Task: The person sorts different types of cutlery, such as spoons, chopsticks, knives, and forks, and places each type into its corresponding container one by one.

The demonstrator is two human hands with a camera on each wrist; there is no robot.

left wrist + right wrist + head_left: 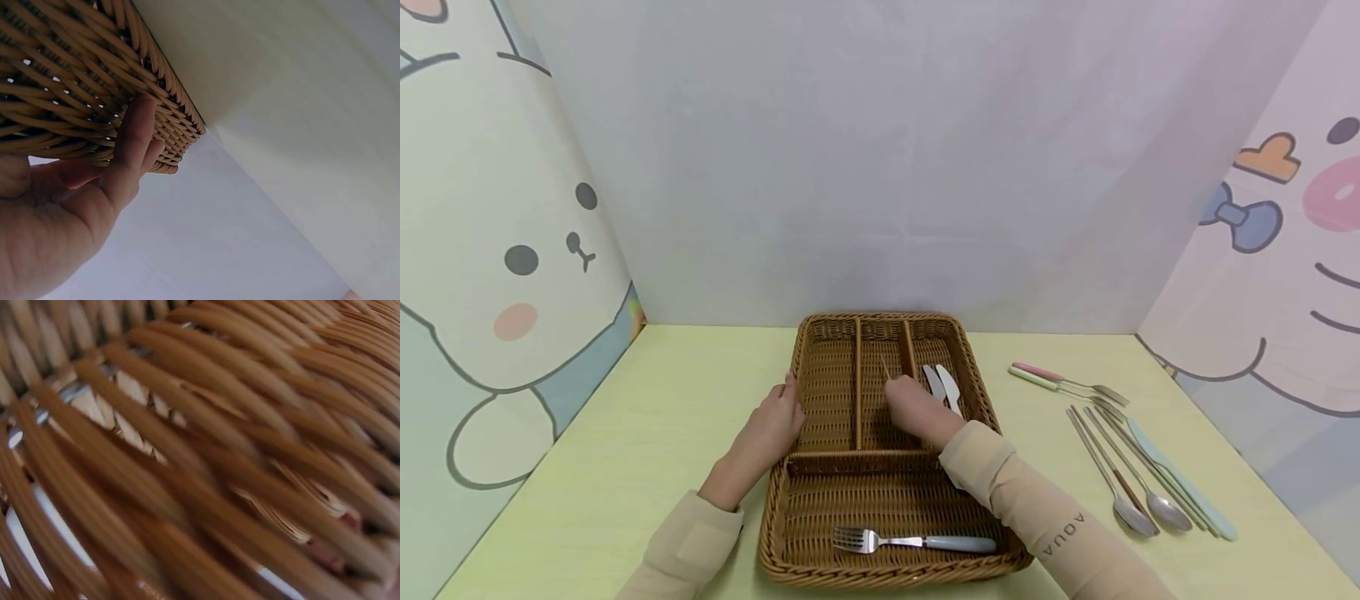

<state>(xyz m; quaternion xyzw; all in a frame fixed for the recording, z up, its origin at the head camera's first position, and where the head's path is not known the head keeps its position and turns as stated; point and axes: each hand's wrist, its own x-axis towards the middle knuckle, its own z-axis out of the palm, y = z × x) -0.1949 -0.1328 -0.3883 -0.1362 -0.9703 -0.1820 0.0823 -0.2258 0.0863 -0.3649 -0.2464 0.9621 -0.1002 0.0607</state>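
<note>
A brown wicker cutlery basket (859, 392) with compartments sits in front of me. My left hand (772, 425) grips its left rim, and fingers (134, 131) lie against the outer wall in the left wrist view. Down in the middle back compartment, my right hand (917, 408) holds a thin chopstick-like utensil (885, 364); only its tip shows past the fingers. Beside that hand, two table knives (950, 387) lie in the right back compartment. A fork (917, 542) with a grey-blue handle lies across the front compartment. In the right wrist view, wicker weave (206, 456) hides the hand.
On the table (700, 375) right of the basket lie two forks (1060, 381) with pink and green handles, spoons (1168, 512), chopsticks (1176, 483) and a pale green knife (1183, 479). A pale curtain (887, 167) stands behind, with cartoon-printed panels (490, 250) at the sides.
</note>
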